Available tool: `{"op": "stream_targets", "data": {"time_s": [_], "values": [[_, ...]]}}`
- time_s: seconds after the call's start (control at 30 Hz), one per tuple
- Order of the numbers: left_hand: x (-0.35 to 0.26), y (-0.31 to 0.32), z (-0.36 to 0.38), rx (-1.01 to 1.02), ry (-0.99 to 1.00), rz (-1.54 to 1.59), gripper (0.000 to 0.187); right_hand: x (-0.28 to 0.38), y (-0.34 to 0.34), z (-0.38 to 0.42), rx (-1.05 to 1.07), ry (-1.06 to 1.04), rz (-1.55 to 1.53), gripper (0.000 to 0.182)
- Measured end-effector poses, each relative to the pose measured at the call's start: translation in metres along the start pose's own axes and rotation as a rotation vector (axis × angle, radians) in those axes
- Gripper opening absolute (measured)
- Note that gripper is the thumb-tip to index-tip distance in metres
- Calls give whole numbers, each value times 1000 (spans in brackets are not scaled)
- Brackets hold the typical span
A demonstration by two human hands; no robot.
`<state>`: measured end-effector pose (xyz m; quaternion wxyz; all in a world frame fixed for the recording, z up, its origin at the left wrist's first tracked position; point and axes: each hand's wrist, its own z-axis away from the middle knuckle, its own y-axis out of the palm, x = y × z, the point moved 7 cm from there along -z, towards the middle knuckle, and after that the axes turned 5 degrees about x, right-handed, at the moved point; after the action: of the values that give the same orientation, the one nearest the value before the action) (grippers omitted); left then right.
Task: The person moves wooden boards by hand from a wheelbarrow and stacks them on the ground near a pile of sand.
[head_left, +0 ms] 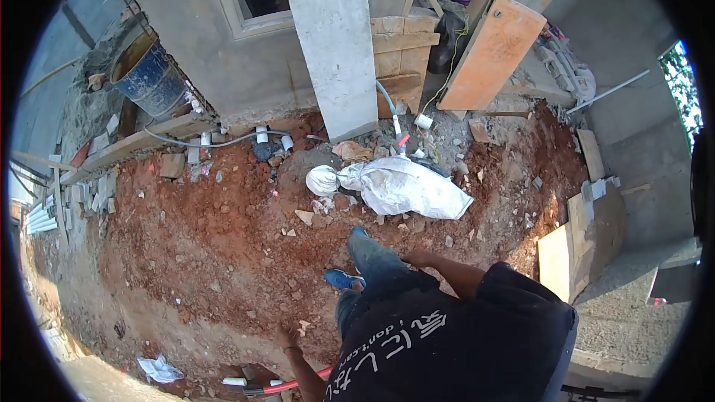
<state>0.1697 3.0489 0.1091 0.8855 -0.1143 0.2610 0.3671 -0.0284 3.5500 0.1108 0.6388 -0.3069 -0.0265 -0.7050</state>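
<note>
My left hand (287,336) hangs over the reddish dirt (223,253) at the lower left, its fingers apart and holding nothing that I can see. Below it, a red bar (307,382) with a black end passes behind my forearm. Beside my thigh in jeans (380,257) is my right hand (417,257); its fingers are too small and partly hidden to judge. Ahead of my blue shoes (344,279) lies a filled white sack (413,187), tied at its left end. A pipe (401,138) with a red valve handle stands behind the sack.
A pale slab (335,52) leans against the wall, and an orange-stained board (491,52) leans farther right. A blue drum (153,78) stands at upper left. Stones and rubble cover the ground. Boards (558,260) lie at right, and a white plastic scrap (159,369) lies at lower left.
</note>
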Motion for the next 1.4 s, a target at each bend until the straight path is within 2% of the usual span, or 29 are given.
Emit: {"op": "stream_targets", "data": {"time_s": [0.03,0.1,0.17,0.23,0.3,0.37,0.4,0.43,0.47,0.5,0.53,0.6,0.63,0.7,0.73,0.8,0.83,0.87,0.9,0.93,0.97,1.0,1.03,1.1,1.2,1.27,1.33,1.37,1.4], "values": [[-33,-9,-29,-84,38,-90,51,4,6,-9,-30,-116,201,53],[-80,-17,-109,168,83,-36,45,8,7,-21,-72,-19,114,51],[-130,15,-129,76,141,-67,47,16,-5,-17,-128,98,-47,51],[-174,69,-120,65,166,-293,42,-13,18,-70,-206,105,-96,53],[-182,108,-150,240,169,-368,42,3,-6,-75,-186,200,-179,48],[-170,135,-185,472,25,-467,44,22,-25,-85,-253,241,-292,49],[-156,167,-178,945,-457,-68,33,43,-48,-69,-295,231,-353,45],[-157,169,-188,650,-254,-422,37,59,-68,-59,-340,224,-412,42],[-161,187,-181,590,-184,-726,33,62,-74,-68,-375,230,-457,42],[-169,212,-164,607,-176,-774,33,55,-69,-84,-491,198,-656,39],[-175,224,-152,546,-184,-1006,31,51,-66,-92,-605,162,-845,37],[-199,233,-151,379,-186,-1428,27,74,-79,-52,-690,145,-948,39],[-208,236,-179,372,-177,-1430,27,81,-86,-34,-750,121,-1013,40],[-208,247,-225,557,-313,-1263,30,61,-48,-45,-805,223,-1134,39],[-221,259,-223,551,-309,-1264,30,59,-35,-34,-856,310,-1110,36],[-247,319,-211,609,-39,-1397,32,46,13,-20,-957,453,-1164,34],[-246,339,-221,587,-83,-1387,24,33,59,-31,-991,502,-1231,35],[-250,355,-240,549,-129,-1367,17,27,100,-41,-961,559,-928,32],[-251,378,-251,645,-132,-1410,25,29,127,-47,-916,588,-620,31],[-261,403,-237,610,3,-1517,30,37,153,-33,-866,697,-1028,29],[-264,427,-231,706,13,-1515,31,55,178,-26,-784,801,-1438,28],[-271,449,-221,752,-12,-1540,34,64,209,-38,-841,802,-1532,26],[-284,476,-193,776,76,-1641,36,74,235,-53,-899,807,-1634,25],[-286,511,-205,847,123,-1604,36,136,223,-55,-920,892,-2015,24],[-303,548,-204,899,98,-1517,36,191,182,-94,-892,873,-2078,25],[-311,549,-230,883,60,-1553,36,226,117,-112,-807,794,-2053,26],[-308,557,-256,941,39,-1744,35,235,49,-139,-975,486,-1365,30],[-305,554,-277,888,-86,-1671,36,243,19,-138,-1038,570,-1042,32],[-307,555,-284,875,-62,-1744,28,251,2,-137,-986,614,-1280,33]]}}
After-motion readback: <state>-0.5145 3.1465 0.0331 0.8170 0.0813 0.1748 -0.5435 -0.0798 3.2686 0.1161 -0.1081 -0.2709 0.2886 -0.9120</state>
